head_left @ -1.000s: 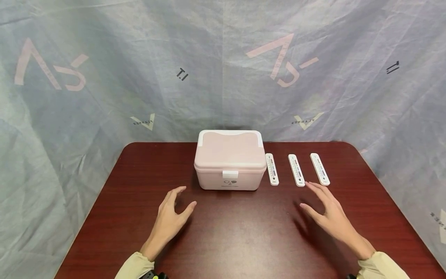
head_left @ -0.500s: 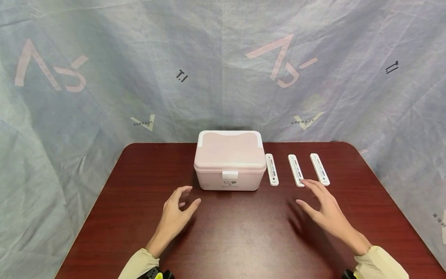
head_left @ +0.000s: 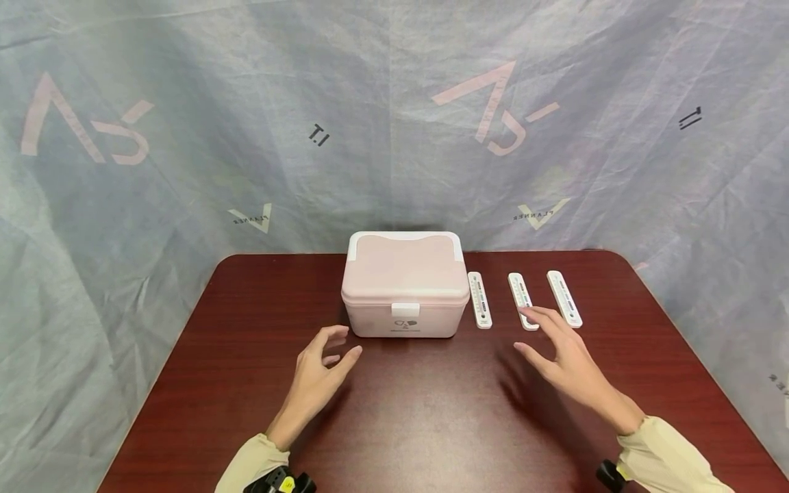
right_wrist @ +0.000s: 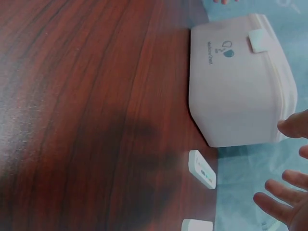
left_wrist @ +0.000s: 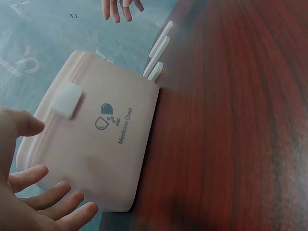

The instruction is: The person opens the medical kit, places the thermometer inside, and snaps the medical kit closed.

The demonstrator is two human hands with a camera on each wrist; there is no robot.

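A pink medicine chest (head_left: 405, 274) with a white latch (head_left: 405, 310) stands closed at the back middle of the table; "Medicine Chest" is printed on its front. My left hand (head_left: 317, 373) hovers just in front of the chest's left front corner, fingers loosely bent and thumb apart, holding nothing. To the right, my right hand (head_left: 570, 363) hangs over the table with fingers spread, and a fingertip overlaps the middle thermometer (head_left: 519, 291) in the head view. Two more white thermometers lie beside it: one next to the chest (head_left: 479, 300), another farther right (head_left: 564, 299).
The dark red wooden table (head_left: 407, 424) has rounded back corners. Behind it and along both sides hangs a grey printed cloth (head_left: 357, 123). Black wrist cameras (head_left: 280, 481) sit at both sleeves.
My left hand has moved right and forward, closer to the chest. My right hand has drifted left and slightly forward. The chest and thermometers have stayed put.
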